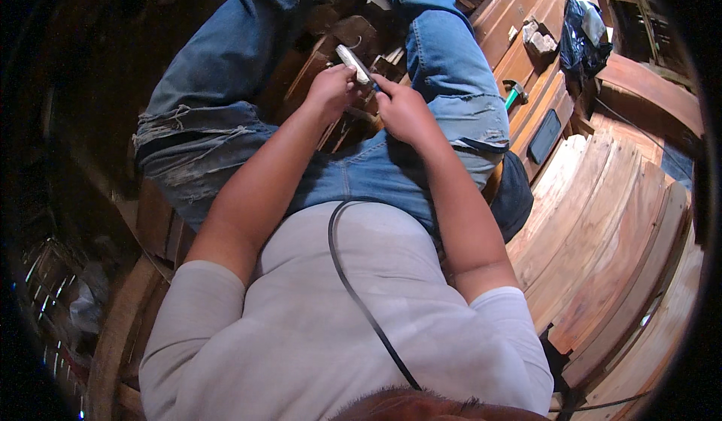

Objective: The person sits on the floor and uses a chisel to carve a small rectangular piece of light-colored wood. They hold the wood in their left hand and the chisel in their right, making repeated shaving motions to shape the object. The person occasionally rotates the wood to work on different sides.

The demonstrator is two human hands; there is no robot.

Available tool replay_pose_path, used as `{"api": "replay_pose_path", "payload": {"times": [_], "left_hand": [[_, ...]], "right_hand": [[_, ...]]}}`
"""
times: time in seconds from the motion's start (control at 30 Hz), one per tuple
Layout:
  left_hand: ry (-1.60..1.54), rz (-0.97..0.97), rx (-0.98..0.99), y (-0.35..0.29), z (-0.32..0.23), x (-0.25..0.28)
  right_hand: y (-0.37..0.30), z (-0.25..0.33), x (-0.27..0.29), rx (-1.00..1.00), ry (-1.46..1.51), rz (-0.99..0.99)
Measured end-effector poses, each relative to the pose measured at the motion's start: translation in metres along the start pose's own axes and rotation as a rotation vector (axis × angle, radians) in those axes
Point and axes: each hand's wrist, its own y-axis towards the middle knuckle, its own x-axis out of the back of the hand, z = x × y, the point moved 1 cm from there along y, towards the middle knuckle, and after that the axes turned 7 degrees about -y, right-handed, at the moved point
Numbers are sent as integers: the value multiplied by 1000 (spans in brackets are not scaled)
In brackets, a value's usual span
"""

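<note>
Between my knees, my left hand [332, 90] is closed on a small pale block [350, 62], which slants up and away from the fingers. My right hand [404, 109] grips a narrow dark-bladed knife [364, 68], with its index finger stretched forward along it. A bit of blue shows at the knife's handle, and most of the handle is hidden in the fist. The blade lies against or just beside the block's right side; I cannot tell whether they touch.
On the wooden bench at the right lie a green-handled hammer [515, 92], a dark phone-like device [544, 136] and some pale chunks [539, 39]. A black plastic bag [577, 41] sits farther back. Curved planks [594, 218] are at the right. A black cable [347, 272] crosses my shirt.
</note>
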Motion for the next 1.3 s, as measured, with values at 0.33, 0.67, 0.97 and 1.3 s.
{"api": "replay_pose_path", "payload": {"times": [0.33, 0.67, 0.97, 1.3], "left_hand": [[27, 9, 2, 6, 4, 11], [-81, 84, 13, -1, -8, 26], [-132, 83, 64, -5, -14, 28], [-86, 17, 57, -3, -8, 4]], "right_hand": [[27, -41, -19, -5, 295, 8], [-8, -33, 21, -12, 310, -226], [-57, -18, 15, 25, 91, -38], [-66, 0, 25, -45, 49, 9]]}}
